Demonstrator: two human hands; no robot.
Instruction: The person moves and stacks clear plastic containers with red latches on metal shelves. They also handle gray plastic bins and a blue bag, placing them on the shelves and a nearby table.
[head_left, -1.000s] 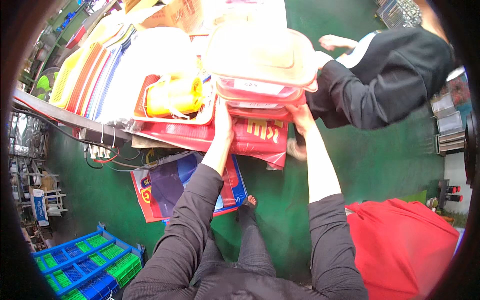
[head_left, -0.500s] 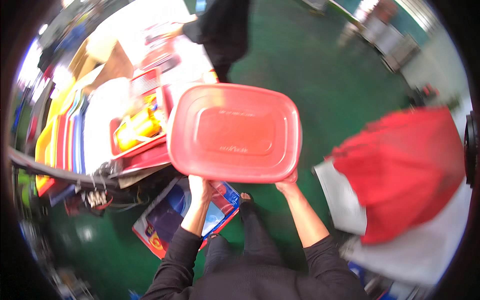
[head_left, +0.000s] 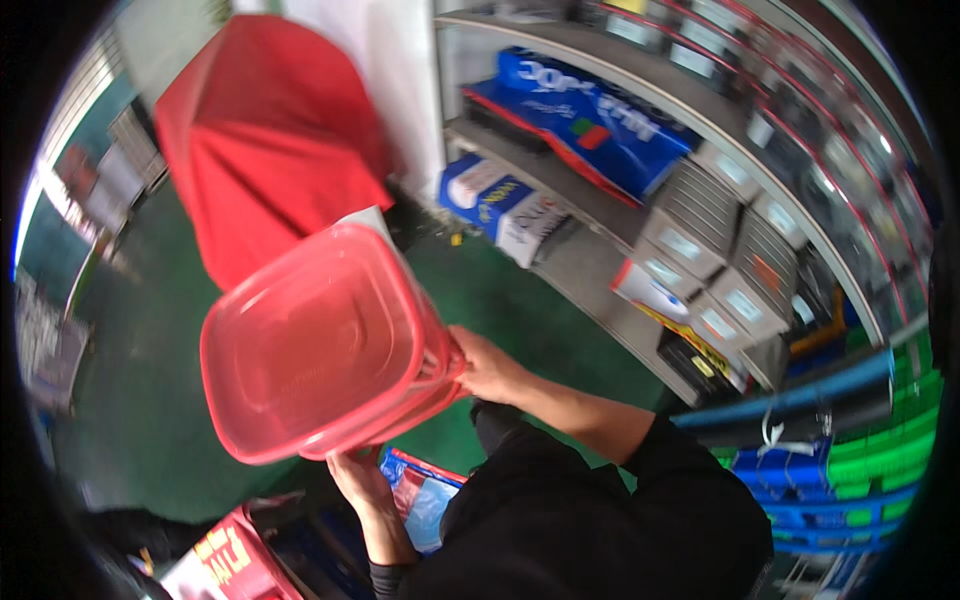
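Note:
A red plastic food container (head_left: 312, 345) with a rounded rectangular top is held up in front of me, tilted with its top facing me. Several layered rims show along its right side, so it may be a stack. My left hand (head_left: 358, 482) grips its near edge, fingers mostly hidden beneath. Higher up, my right hand (head_left: 488, 368) is closed on the right-hand side. Whatever the container holds cannot be made out.
Beyond the container stands something under a red cloth cover (head_left: 270, 130). Metal shelves (head_left: 590, 215) on the right carry blue bags and grey boxes (head_left: 690, 220). Blue and green crates (head_left: 840, 480) stand at lower right. A printed red package (head_left: 235, 560) lies at lower left.
My view has swung to the right, away from the table of coloured plastic goods towards the shelves. The red container, still in both hands, is now turned and tilted, showing its side.

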